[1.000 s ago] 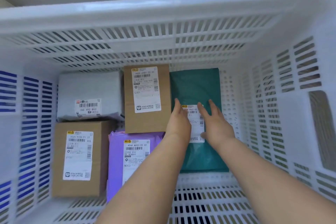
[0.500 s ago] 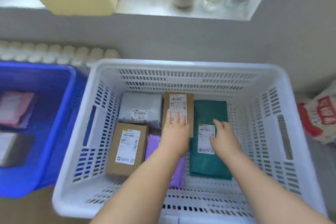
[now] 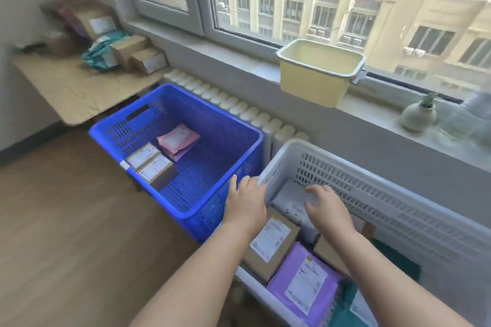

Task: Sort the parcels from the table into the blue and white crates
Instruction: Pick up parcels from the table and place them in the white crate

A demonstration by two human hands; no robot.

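Crates stand side by side under the window. My blue crate (image 3: 212, 125) holds a pink mailer (image 3: 178, 141) and two brown boxes (image 3: 157, 171) lying just beside each other near its left wall. My white crate (image 3: 372, 188) holds a grey mailer (image 3: 288, 198), a labelled brown box (image 3: 273, 244), a purple mailer (image 3: 305, 279) and a teal mailer (image 3: 398, 260), packed close together. More parcels (image 3: 119, 48) lie on the table (image 3: 79, 93) at far left. My left hand (image 3: 247, 204) hovers flat, fingers straight, where the two crate rims meet, holding nothing. My right hand (image 3: 326, 210) is over the grey mailer, fingers spread and loosely bent, gripping nothing; whether it touches the mailer I cannot tell.
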